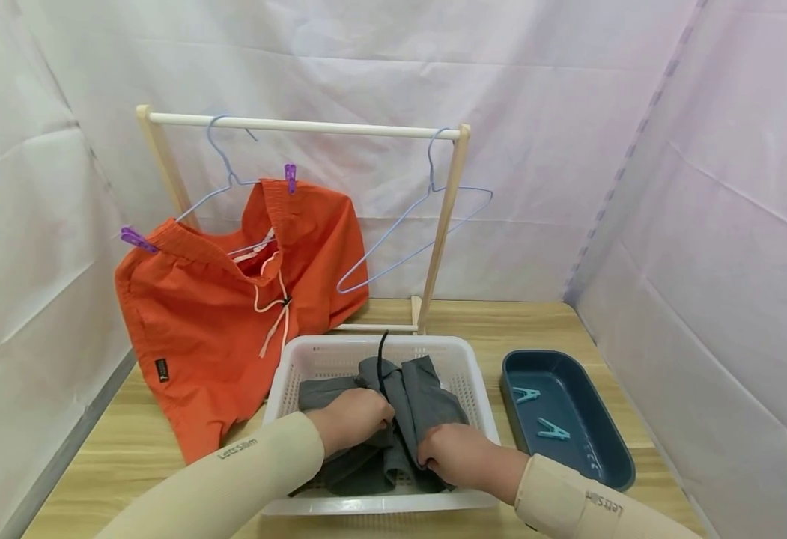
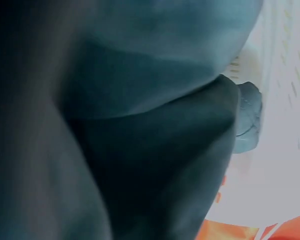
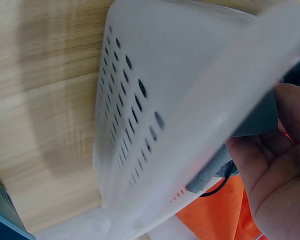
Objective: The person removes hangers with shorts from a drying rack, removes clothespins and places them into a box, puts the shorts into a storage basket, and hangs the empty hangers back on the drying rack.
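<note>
A dark grey garment (image 1: 430,397) lies bunched in a white perforated basket (image 1: 380,504), a black cord (image 1: 381,363) trailing across it. My left hand (image 1: 356,419) grips the cloth near the middle, fingers curled under. On the right side of the garment, my right hand (image 1: 463,455) holds another fold; in the right wrist view, grey cloth (image 3: 260,117) sits between its thumb and fingers. Grey fabric (image 2: 155,95) fills most of the left wrist view, where the left fingers are hidden.
Behind the basket stands a rack with a white rail (image 1: 312,126). Orange shorts (image 1: 218,314) hang from one blue hanger, held by purple clips (image 1: 290,178); a second blue hanger (image 1: 393,273) hangs bare. At right, a dark blue tray (image 1: 571,389) contains light-blue clips (image 1: 553,429).
</note>
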`<action>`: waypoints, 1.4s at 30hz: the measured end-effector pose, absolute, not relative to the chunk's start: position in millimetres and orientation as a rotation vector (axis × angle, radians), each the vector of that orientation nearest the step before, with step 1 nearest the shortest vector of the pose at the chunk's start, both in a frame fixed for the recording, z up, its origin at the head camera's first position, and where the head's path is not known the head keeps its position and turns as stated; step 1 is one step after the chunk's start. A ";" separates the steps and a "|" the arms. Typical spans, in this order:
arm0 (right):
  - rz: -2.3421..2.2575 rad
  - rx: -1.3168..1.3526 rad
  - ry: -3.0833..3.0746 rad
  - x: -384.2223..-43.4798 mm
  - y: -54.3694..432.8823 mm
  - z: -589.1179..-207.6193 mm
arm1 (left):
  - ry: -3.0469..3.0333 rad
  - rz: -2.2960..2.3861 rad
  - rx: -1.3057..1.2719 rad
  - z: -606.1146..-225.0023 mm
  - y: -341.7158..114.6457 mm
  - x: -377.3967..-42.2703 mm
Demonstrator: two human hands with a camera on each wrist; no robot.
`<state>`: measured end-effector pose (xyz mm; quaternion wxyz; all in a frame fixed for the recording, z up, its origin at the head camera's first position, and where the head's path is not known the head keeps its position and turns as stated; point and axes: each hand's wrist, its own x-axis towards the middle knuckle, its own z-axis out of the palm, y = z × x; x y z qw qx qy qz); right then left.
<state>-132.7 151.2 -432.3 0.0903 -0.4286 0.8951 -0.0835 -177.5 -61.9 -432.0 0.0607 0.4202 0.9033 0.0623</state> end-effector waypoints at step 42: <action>-0.354 -1.258 2.450 -120.5 160.6 -428.0 | 2.728 0.242 1.283 -427.4 -88.0 -157.9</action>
